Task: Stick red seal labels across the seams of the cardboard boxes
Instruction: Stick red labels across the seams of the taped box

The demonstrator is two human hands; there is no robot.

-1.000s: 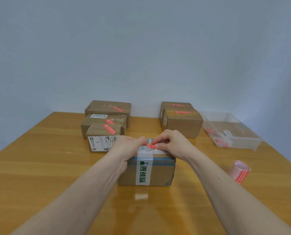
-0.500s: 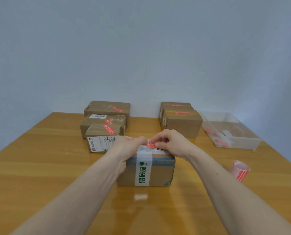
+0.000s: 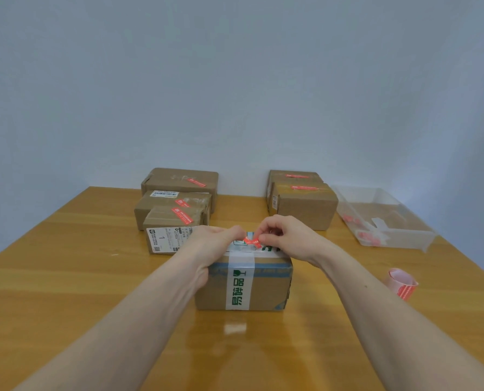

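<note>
A cardboard box (image 3: 243, 283) sits near the middle of the wooden surface (image 3: 66, 277), with a strip of white tape printed in green characters (image 3: 239, 286) running up its front face and over the top. Both hands meet above the box's top. The left hand (image 3: 207, 244) rests on the top left part of the box, its fingers curled with the tips at one end of a red seal label (image 3: 251, 241); the right hand (image 3: 284, 238) pinches the other end of the label between thumb and curled fingers. The label lies just over the top of the box near the taped seam; whether it already touches the cardboard cannot be told. Further back on the left stand three stacked boxes (image 3: 176, 204), each carrying a red label on top, and on the right two more boxes (image 3: 303, 204), also labelled. A clear plastic bin (image 3: 381, 215) with a few red bits in it sits at the far right, and a roll of red labels (image 3: 401, 283) lies on the surface near the right forearm.
</note>
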